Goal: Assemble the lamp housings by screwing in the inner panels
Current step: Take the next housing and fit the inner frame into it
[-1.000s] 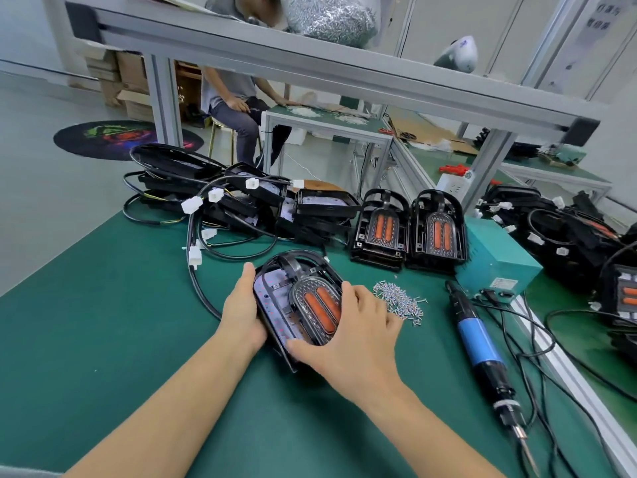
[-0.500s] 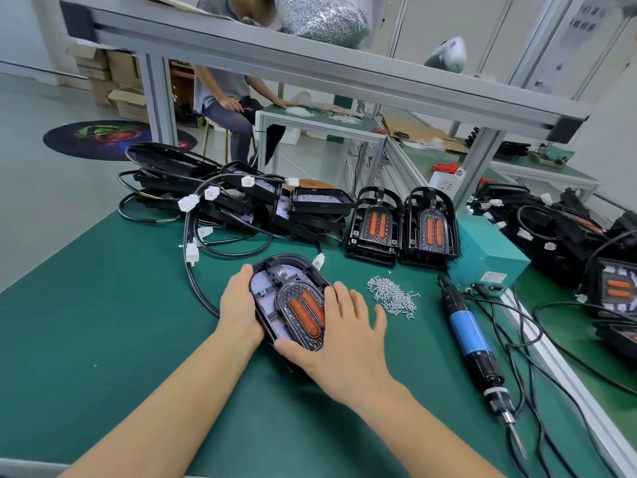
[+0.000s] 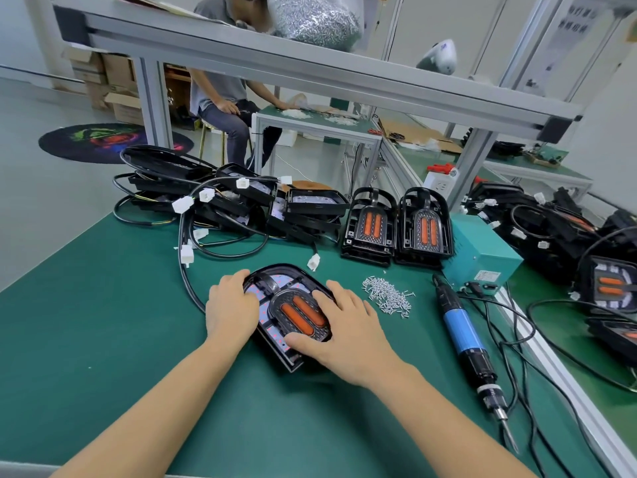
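A black lamp housing (image 3: 275, 281) lies flat on the green table (image 3: 103, 305) in front of me, its cable running off to the left. Inside it sits the inner panel (image 3: 300, 313) with two orange strips. My left hand (image 3: 231, 305) rests on the housing's left rim, fingers laid over the edge. My right hand (image 3: 344, 326) presses on the panel's right side with straight fingers, the thumb on its near edge. A small heap of silver screws (image 3: 387, 296) lies just right of the housing. A blue electric screwdriver (image 3: 465, 343) lies further right, tip toward me.
Two panel stacks (image 3: 396, 225) stand behind the screws. A tangle of black housings and cables (image 3: 224, 201) fills the back left, and more housings (image 3: 568, 232) lie at the right. A teal power box (image 3: 482, 253) sits behind the screwdriver. Another person sits at a far table (image 3: 310, 122).
The housing was tilted up off the table and has been laid flat. My right hand has shifted over the panel's right side; my left hand stays on the left rim.
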{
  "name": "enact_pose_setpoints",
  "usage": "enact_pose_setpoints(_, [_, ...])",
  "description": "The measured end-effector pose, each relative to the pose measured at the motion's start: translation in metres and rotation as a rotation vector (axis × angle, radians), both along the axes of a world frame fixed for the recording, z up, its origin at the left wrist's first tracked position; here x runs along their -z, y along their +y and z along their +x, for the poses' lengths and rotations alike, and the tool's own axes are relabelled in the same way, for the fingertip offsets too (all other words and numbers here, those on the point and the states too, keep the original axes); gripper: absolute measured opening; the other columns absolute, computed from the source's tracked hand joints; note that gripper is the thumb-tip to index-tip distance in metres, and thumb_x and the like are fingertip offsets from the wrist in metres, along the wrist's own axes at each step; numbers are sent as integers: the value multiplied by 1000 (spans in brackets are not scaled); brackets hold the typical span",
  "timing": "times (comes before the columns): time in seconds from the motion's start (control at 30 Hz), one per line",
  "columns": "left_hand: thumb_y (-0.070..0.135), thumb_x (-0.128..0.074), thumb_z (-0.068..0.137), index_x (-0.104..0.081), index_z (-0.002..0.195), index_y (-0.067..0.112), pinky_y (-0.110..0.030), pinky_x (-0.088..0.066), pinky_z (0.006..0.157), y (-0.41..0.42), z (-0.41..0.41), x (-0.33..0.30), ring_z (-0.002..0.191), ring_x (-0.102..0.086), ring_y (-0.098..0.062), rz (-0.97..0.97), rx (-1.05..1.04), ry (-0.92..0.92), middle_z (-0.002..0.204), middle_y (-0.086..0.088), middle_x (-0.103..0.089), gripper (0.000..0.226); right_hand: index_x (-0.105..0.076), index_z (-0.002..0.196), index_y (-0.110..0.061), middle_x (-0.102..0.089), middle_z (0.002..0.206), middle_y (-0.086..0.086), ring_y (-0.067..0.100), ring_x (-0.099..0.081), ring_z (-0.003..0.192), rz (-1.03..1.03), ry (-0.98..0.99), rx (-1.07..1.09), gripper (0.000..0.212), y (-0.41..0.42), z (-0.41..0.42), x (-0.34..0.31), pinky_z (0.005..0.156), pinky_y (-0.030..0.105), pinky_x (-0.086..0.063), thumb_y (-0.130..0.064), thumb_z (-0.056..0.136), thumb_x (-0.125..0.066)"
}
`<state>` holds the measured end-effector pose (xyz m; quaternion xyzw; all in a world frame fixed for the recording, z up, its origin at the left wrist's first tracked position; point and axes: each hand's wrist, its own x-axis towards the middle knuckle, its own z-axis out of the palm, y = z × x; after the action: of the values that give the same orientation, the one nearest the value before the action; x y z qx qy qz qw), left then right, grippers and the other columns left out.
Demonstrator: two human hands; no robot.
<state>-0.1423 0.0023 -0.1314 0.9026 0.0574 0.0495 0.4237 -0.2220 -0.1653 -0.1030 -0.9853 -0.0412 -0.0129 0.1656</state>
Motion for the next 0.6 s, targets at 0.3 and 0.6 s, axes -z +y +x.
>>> enact_pose_setpoints(0.3, [-2,-38,89,-45,140,15,-43,-34,98,-5,-3,6,118,-43,-35,101,-37,-76,136,-15,-46,54,-31,151,-30,-29,156,-13,2,-22,142,309,32,74,67,-52,-8,-6,108,14,-13,-55,93,-51])
enact_pose_setpoints(0.6, [18,-49,92,-56,130,20,-43,-26,102,-1,2,-4,122,-40,-33,139,-47,-72,137,-11,-48,38,-41,145,-21,-47,142,0,17,-41,131,204,-134,305,54,-102,-17,-12,107,28,-31,-36,96,-56])
